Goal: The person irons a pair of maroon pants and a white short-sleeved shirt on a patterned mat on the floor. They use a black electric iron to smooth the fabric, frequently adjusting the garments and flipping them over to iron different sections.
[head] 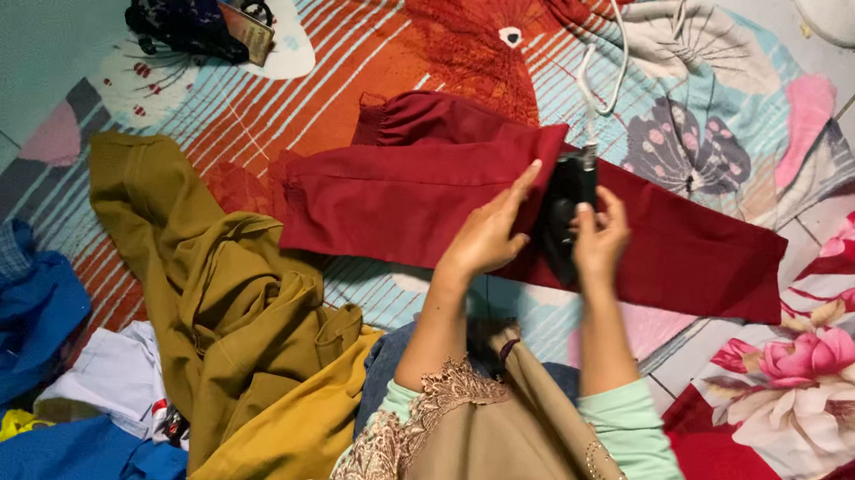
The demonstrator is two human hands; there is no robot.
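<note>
A dark red cloth garment (414, 186) lies spread flat across a patterned orange, white and blue sheet (334, 56) on the floor, reaching from the middle of the view down towards the lower right. The left hand (487, 234) rests on the garment with its fingers (522, 183) stretched long and close together, the tips touching a folded edge of the red cloth. Just to its right, the right hand (599, 238) has its fingers curled around a small black electric iron (568, 210) that stands on the garment; a white cord (604, 67) runs up from the iron towards the top of the view. The garment's upper left end, with a gathered cuff, lies free of both hands, and bare sheet shows above it. Close on the left a crumpled mustard-yellow garment (232, 314) crowds the red one's lower edge, with blue clothes (22, 328) farther left. To the right lie a rose-printed red fabric (836, 342) and pale floor tiles (838, 91).
</note>
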